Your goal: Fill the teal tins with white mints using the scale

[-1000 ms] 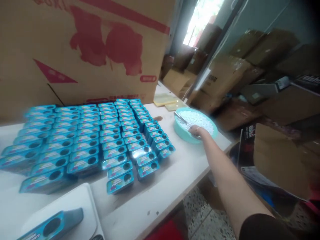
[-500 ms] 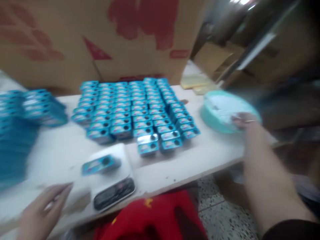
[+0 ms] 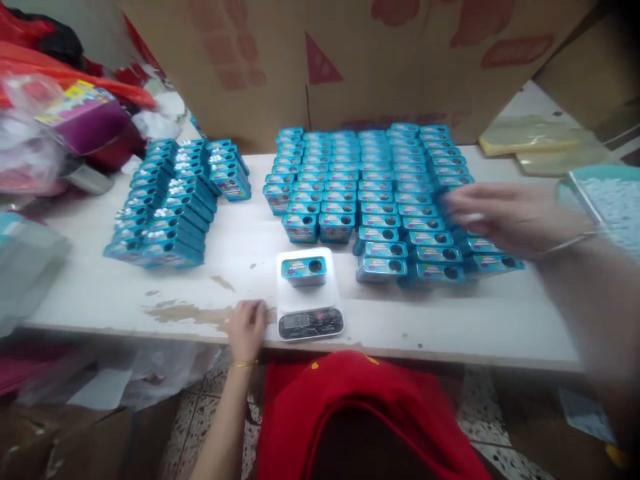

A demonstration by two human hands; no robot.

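Observation:
A small blue box (image 3: 303, 270) with a round dark hole in its top stands on the white digital scale (image 3: 286, 293). My left hand (image 3: 247, 327) rests on the table just left of the scale, fingers curled in and nothing visible in them. Blurred by motion, my right hand (image 3: 510, 217) is over the right side of the block of blue boxes (image 3: 380, 200), its fingers pinched together. A whitish spot shows at those fingers, too smeared to make out. Behind the right wrist is the pale green basin (image 3: 575, 175) of white bits (image 3: 620, 200), cut off by the frame.
More blue boxes (image 3: 173, 207) stand in rows at the left, several with white bits on top. A big cardboard box (image 3: 280, 87) backs the table (image 3: 380, 327). Yellowish plastic bags (image 3: 555, 143) lie at the back right, red and clear bags (image 3: 30, 100) at the far left.
My right hand has come out of the basin and moved left over the boxes. The view has swung right. My left hand now rests nearer the scale's left side.

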